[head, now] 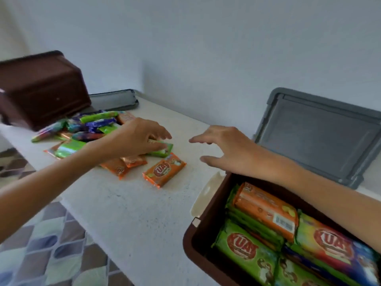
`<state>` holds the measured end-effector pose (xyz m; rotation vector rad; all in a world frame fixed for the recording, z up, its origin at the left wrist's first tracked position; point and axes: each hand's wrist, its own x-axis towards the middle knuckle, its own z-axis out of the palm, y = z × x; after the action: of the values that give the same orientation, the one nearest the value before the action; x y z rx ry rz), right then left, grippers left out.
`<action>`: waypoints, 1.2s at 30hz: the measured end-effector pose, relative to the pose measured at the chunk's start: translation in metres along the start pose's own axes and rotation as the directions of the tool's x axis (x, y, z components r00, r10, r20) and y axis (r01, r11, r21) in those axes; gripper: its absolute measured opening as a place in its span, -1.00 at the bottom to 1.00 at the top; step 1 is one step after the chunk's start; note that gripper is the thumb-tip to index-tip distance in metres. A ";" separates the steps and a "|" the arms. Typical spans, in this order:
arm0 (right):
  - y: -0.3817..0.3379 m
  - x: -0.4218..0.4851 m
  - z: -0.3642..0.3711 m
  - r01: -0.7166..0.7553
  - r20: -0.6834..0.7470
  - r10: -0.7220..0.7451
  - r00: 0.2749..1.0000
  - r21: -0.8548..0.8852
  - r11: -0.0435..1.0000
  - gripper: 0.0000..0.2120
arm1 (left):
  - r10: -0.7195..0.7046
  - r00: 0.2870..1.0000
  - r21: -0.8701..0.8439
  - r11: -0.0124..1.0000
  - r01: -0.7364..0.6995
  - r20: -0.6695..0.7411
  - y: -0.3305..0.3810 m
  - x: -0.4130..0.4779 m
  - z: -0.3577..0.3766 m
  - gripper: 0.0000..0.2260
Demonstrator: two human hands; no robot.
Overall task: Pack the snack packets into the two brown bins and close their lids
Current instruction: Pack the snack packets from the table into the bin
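Two outstretched hands over the table (132, 213), left hand (140, 139) pinching a green packet (165, 150), right hand (226, 147) spread palm-down.

Soft daylight, motion blur, wide-angle edge warp

1. a brown plastic bin (198, 250) sits near right on the white speckled surface (134, 213), flat snack packets (266, 211) packed in it.
2. a grey plastic lid (317, 137) lies behind it, by the wall (206, 48).
3. a second brown plastic bin (41, 89) is far left, a second grey lid (111, 100) behind it.
4. a loose packet pile (97, 122) lies before that bin.
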<state>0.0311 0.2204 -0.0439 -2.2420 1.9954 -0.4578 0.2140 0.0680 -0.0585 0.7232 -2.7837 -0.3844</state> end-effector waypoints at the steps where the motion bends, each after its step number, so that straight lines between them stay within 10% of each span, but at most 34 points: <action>1: -0.002 0.018 0.009 0.045 0.014 -0.045 0.999 0.005 0.999 -0.54 | -0.061 0.998 -0.002 0.998 0.060 -0.035 -0.021 -0.005 0.000 -0.75; 4: -0.008 0.068 0.042 0.142 0.126 -0.138 0.982 -0.016 0.990 -0.45 | -0.215 0.969 0.007 0.976 0.217 -0.122 -0.080 -0.023 0.004 -0.72; 8: -0.004 0.113 0.094 0.204 0.396 -0.146 0.907 -0.110 0.973 -0.26 | -0.451 0.885 0.021 0.892 0.452 0.120 -0.129 -0.043 0.025 -0.36; 13: 0.015 0.115 0.128 0.221 0.608 -0.054 0.792 -0.202 0.954 -0.15 | -0.438 0.892 0.147 0.895 0.421 0.114 -0.142 -0.050 0.050 -0.19; 24: 0.016 0.112 0.125 0.124 0.488 0.040 0.872 -0.299 0.946 -0.09 | -0.442 0.880 0.392 0.851 0.350 0.176 -0.137 -0.067 0.046 -0.39; 36: 0.012 0.106 0.125 0.128 0.557 -0.003 0.831 -0.186 0.974 -0.25 | -0.342 0.930 0.092 0.939 0.332 0.133 -0.115 -0.078 0.074 -0.37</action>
<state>0.0656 0.0996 -0.1501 -2.2142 1.7180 0.3980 0.3098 0.0244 -0.1760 1.2458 -2.8176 -0.4213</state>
